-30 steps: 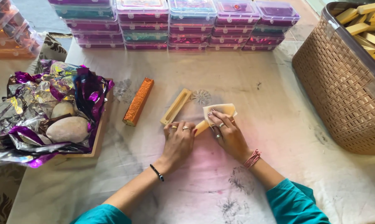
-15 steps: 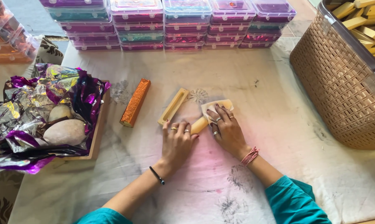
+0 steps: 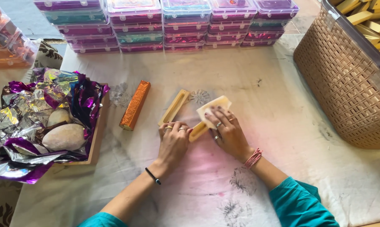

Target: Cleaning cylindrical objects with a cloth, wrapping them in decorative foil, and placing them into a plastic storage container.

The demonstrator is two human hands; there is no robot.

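Note:
My left hand (image 3: 173, 141) rests on the cloth with its fingertips on the near end of a pale yellow bar (image 3: 198, 131). My right hand (image 3: 225, 130) presses a cream paper sheet (image 3: 212, 107) over the rest of that bar. A second pale yellow bar (image 3: 173, 107) lies just beyond my left hand. Further left lies a bar wrapped in orange glitter foil (image 3: 135, 105).
A wooden tray (image 3: 98, 133) at the left holds crumpled purple and silver foil (image 3: 34, 113) and two smooth stones (image 3: 65, 136). Stacked clear plastic boxes (image 3: 169, 23) line the far edge. A brown woven basket (image 3: 345, 84) of yellow bars stands at the right.
Both hands stay on the bar and paper; my fingers have shifted slightly along it. The view has drifted a little.

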